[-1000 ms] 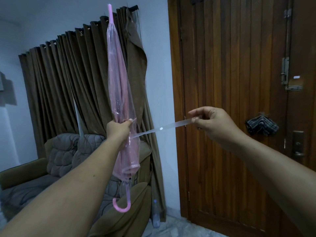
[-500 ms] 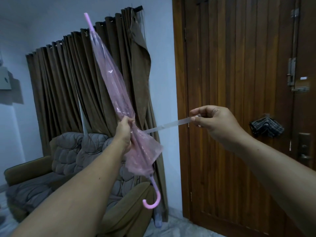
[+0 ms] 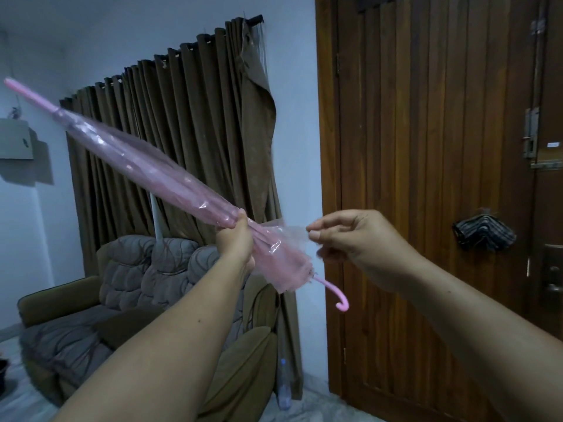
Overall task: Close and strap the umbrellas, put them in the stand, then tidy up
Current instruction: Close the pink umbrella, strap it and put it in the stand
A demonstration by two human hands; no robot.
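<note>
The left hand (image 3: 234, 242) grips the folded umbrella (image 3: 146, 169); the right hand (image 3: 350, 239) pinches its strap (image 3: 292, 231). Best wrap it snug, keeping folds bunched.

Left hand (image 3: 235, 245) grips tilted umbrella (image 3: 146, 166); right hand (image 3: 350, 239) pinches strap (image 3: 292, 232).

Brown curtains (image 3: 182, 141) hang behind a grey padded armchair (image 3: 122, 284), with a dark wooden door (image 3: 426, 178) shut at right.

arms: 2, bare to frame edge | left grip (image 3: 236, 240) | right grip (image 3: 356, 242) | nails short
</note>
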